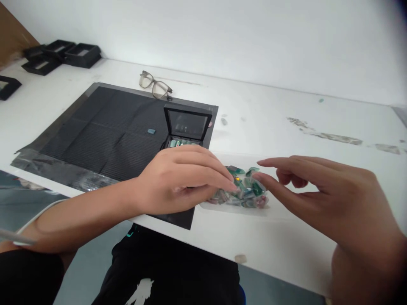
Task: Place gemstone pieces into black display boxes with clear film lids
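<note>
A pile of small green, clear and pink stones [251,192] lies on the white table. My left hand [187,178] reaches over the pile's left side, fingers bent and close together; its fingertips meet the stones, and whatever they pinch is too small to make out. At the pile's right edge is my right hand [311,186], thumb and index finger apart, the thumb tip near the stones. Behind my left hand stands a black case [187,123] with its lid raised and a row of green stones inside, partly hidden by the hand. One blue-green stone [151,131] rests on the black mat.
The black mat [92,131] covers the table's left part. Eyeglasses [154,86] lie at its back edge. Several black boxes [82,55] are at the back left. Grey patches [337,138] mark the white table [280,241] at right. A wall stands behind.
</note>
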### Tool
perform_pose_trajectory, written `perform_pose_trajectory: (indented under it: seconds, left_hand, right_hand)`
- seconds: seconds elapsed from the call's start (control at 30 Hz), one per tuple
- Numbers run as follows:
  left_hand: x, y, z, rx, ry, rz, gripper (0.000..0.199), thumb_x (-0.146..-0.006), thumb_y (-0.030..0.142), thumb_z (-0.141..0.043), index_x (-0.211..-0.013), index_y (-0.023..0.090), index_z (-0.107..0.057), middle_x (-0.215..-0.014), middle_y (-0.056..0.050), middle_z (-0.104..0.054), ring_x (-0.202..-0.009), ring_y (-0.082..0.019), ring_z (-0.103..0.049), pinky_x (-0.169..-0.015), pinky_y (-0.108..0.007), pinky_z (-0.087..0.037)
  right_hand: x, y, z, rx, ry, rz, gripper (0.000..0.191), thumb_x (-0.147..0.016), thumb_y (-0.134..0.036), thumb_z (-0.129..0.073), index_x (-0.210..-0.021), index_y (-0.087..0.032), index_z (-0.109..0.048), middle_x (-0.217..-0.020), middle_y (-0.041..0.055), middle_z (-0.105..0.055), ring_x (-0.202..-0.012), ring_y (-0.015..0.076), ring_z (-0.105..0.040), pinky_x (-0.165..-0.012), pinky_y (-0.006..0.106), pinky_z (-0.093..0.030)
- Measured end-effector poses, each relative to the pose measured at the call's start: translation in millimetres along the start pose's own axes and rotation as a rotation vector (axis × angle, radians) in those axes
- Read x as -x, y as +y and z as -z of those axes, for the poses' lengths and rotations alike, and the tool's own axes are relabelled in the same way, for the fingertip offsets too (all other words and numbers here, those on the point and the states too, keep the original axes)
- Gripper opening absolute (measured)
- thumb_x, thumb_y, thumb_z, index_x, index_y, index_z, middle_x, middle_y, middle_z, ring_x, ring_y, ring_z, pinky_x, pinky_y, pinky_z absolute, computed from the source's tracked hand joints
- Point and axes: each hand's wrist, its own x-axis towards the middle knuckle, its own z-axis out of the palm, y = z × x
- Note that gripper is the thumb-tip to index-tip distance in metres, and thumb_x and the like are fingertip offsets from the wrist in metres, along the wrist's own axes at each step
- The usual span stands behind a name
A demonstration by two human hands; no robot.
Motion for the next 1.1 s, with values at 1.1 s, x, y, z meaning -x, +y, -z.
perform_pose_trajectory:
  seconds: [1.1]
  left_hand:
    - [6, 5, -11.7, 0.198, 0.025, 0.26, 0.003, -0.084, 0.016, -0.072, -0.086, 0.018, -0.071, -0.083, 0.0, -0.077, -0.08, -0.011, -0.07, -0.087, -0.027, -0.056]
  right_hand:
    - [-12, -3, -21, -0.068, -0.395, -0.072, 0.016, -0.092, -0.029, -0.054, -0.087, -0.028, -0.069, -0.076, -0.0049, -0.072, -0.054, 0.0147, -0.06, -0.051, 0.03, -0.043]
